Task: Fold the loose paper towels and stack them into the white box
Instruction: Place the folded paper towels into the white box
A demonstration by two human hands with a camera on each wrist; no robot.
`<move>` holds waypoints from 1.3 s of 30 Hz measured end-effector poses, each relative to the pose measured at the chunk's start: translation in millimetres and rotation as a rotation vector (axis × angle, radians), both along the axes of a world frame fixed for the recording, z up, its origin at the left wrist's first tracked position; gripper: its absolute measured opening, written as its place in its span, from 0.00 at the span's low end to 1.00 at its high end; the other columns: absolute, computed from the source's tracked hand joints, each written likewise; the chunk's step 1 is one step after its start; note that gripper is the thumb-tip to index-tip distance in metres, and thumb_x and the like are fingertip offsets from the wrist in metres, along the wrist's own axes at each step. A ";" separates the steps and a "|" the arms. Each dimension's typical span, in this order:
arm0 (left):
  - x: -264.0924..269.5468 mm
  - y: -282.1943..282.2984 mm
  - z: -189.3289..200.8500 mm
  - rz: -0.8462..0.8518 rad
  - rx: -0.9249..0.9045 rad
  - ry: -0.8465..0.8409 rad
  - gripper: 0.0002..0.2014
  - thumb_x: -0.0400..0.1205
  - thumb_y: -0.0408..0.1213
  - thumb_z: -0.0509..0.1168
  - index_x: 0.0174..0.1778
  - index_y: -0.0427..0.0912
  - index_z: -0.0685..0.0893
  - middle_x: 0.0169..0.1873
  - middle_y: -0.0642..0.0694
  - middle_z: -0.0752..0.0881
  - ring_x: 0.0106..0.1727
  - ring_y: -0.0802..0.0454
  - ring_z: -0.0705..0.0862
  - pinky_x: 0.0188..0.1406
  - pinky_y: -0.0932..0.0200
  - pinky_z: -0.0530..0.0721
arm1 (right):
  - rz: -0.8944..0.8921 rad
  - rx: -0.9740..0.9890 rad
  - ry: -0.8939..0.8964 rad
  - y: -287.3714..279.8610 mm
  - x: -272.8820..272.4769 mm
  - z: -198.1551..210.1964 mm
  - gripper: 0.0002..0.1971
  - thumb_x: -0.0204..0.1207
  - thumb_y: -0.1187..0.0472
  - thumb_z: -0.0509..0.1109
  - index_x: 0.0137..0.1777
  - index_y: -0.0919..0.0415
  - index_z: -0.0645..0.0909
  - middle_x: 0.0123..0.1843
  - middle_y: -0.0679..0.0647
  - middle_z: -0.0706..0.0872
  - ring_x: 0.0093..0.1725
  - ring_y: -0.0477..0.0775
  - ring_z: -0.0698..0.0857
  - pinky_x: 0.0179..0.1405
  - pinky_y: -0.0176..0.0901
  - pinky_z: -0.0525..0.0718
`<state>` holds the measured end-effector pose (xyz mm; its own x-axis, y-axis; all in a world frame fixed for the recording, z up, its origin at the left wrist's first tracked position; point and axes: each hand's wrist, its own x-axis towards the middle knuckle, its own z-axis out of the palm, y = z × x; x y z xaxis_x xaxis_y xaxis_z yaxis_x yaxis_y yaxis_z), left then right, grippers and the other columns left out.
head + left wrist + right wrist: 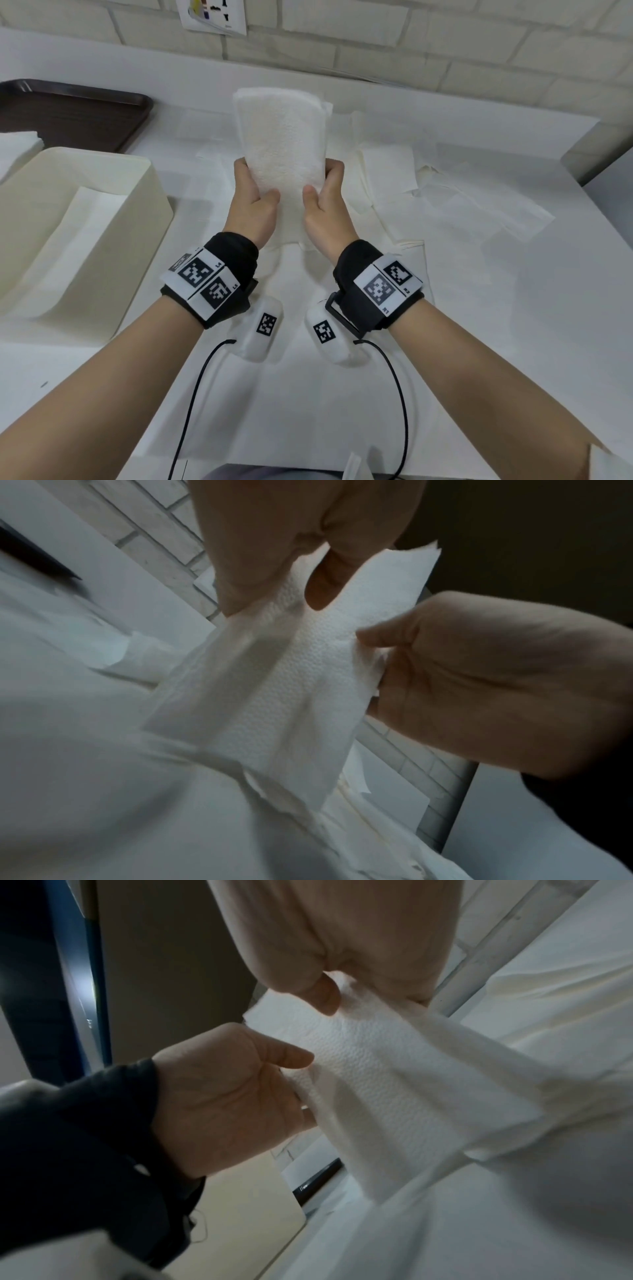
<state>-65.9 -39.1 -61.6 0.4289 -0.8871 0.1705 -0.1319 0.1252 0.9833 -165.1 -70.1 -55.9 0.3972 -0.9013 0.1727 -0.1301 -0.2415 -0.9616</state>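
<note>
A white embossed paper towel [284, 144] is held up over the middle of the table, folded into a long strip. My left hand [255, 181] pinches its near left edge between thumb and fingers, and my right hand [323, 180] pinches the near right edge. The left wrist view shows the left hand [277, 588] above the towel [291, 683]. In the right wrist view the right hand [359, 993] grips the same towel [394, 1083]. The white box [150, 178] stands to the left with folded towels [92, 219] inside.
Loose paper towels [390, 171] lie spread on the table under and to the right of my hands. A dark brown tray [75, 113] sits at the back left, behind the box. A brick wall runs along the table's far edge.
</note>
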 end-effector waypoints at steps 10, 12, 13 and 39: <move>6.6 -1.7 -7.2 0.003 0.043 0.042 0.21 0.79 0.19 0.53 0.68 0.37 0.62 0.52 0.51 0.76 0.50 0.63 0.77 0.50 0.69 0.77 | -0.017 0.053 0.084 -3.9 -4.2 -9.1 0.15 0.82 0.71 0.51 0.68 0.65 0.59 0.64 0.58 0.73 0.61 0.50 0.74 0.59 0.37 0.71; 3.4 -2.5 -2.2 0.010 0.027 0.017 0.17 0.80 0.19 0.52 0.62 0.39 0.63 0.47 0.55 0.75 0.46 0.64 0.77 0.46 0.72 0.78 | -0.001 0.034 0.062 -2.0 -2.9 -3.0 0.14 0.83 0.71 0.50 0.67 0.64 0.59 0.60 0.55 0.74 0.58 0.49 0.75 0.56 0.37 0.72; 2.0 -2.4 1.5 0.017 0.004 0.021 0.16 0.80 0.19 0.51 0.59 0.40 0.63 0.47 0.55 0.75 0.46 0.65 0.77 0.45 0.74 0.78 | 0.001 0.018 0.039 -0.8 -1.7 0.4 0.14 0.83 0.71 0.50 0.67 0.63 0.59 0.59 0.53 0.74 0.57 0.49 0.76 0.56 0.37 0.74; 48.3 5.9 22.6 -0.039 0.100 -0.231 0.34 0.73 0.26 0.70 0.72 0.44 0.62 0.53 0.54 0.79 0.53 0.57 0.81 0.58 0.64 0.80 | 0.122 -0.414 0.800 -19.8 -25.4 58.3 0.19 0.80 0.68 0.52 0.69 0.61 0.69 0.44 0.53 0.75 0.43 0.58 0.75 0.43 0.45 0.73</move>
<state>-17.6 -33.2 -39.0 0.3539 -0.9195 0.1710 -0.3517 0.0386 0.9353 -190.5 -89.9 2.4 0.6265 -0.7723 0.1052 -0.6723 -0.6037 -0.4284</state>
